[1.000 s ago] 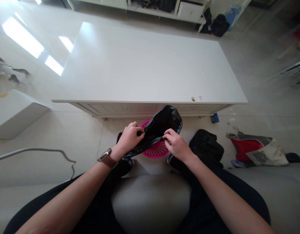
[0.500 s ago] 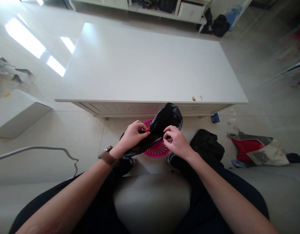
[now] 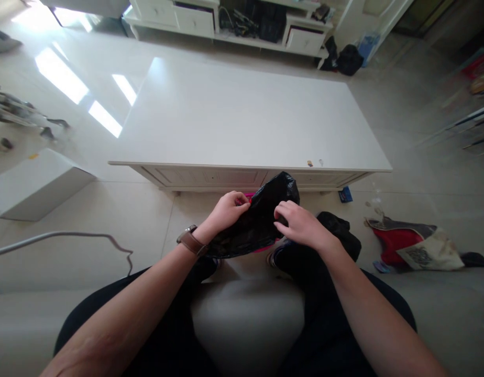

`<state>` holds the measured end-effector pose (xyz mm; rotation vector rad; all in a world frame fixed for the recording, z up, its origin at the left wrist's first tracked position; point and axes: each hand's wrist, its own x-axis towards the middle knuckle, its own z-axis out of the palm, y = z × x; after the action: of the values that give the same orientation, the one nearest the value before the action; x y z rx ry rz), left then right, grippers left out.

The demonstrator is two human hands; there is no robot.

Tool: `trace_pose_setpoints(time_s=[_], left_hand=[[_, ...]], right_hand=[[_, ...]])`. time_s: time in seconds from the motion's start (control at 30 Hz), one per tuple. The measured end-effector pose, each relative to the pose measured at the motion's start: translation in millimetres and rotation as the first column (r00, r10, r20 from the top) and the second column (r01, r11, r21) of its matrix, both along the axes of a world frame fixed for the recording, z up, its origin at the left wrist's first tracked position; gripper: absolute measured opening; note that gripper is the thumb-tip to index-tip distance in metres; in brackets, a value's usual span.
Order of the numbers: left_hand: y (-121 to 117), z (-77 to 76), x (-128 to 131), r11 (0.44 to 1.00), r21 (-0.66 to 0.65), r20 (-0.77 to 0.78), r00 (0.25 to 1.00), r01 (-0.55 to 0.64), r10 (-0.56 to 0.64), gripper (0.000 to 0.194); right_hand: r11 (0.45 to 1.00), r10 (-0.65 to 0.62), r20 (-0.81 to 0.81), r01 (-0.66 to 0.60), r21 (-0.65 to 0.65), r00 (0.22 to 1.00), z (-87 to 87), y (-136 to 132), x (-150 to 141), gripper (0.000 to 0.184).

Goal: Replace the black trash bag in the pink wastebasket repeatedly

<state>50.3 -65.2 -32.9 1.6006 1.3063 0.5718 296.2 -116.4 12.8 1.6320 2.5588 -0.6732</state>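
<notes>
Left hand (image 3: 229, 210) pinches the rim of a thin black plastic bag (image 3: 250, 230), spread above a round pink plastic basket (image 3: 265, 248) on the floor; right hand (image 3: 299, 222), fingers loosely curled, is at the bag's opening, its hold unclear.

Around my left wrist I wear a watch (image 3: 186, 234) with a metallic-looking case and a smooth brown strap (image 3: 194, 243). My left hand (image 3: 229, 211), my right hand (image 3: 299, 222) and both my forearms are bare. My trousers (image 3: 324, 298) are black or very dark, plain, and reach down to my shoes (image 3: 271, 257), which are mostly hidden, with dark and pale parts peeping out below the hems.
</notes>
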Motion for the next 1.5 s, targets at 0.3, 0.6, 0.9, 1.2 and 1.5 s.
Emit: trace_pose_setpoints(time_s=[0.3, 0.6, 0.9, 1.2, 1.5], left_hand=[[2.6, -11.4, -4.6, 0.988, 0.1, -0.095, 0.987, -0.12, 0.13, 0.017], [4.7, -6.4, -3.2, 0.995, 0.091, -0.13, 0.99, -0.035, 0.046, 0.021], [5.2, -1.2, 7.8, 0.978, 0.206, -0.145, 0.987, -0.037, 0.068, 0.017], [5.9, -4.0, 4.4, 0.986, 0.167, -0.152, 0.987, -0.022, 0.048, 0.016], [8.1, -0.4, 2.1, 0.983, 0.181, -0.139, 0.989, -0.023, 0.048, 0.013]], right_hand=[[0.987, 0.138, 0.395, -0.092, -0.132, 0.908, -46.1, -36.3, -10.6, 0.047], [0.995, 0.053, 0.14, -0.064, 0.082, 0.989, -32.1, -11.8, -20.2, 0.016], [0.983, -0.069, -0.032, 0.074, 0.17, 0.997, -11.5, -2.8, -3.6, 0.017], [0.998, 0.049, -0.002, -0.049, -0.047, 0.999, -15.8, -13.5, 3.8, 0.029], [0.994, 0.095, 0.122, -0.088, -0.063, 0.988, -38.0, -14.5, -22.3, 0.019]])
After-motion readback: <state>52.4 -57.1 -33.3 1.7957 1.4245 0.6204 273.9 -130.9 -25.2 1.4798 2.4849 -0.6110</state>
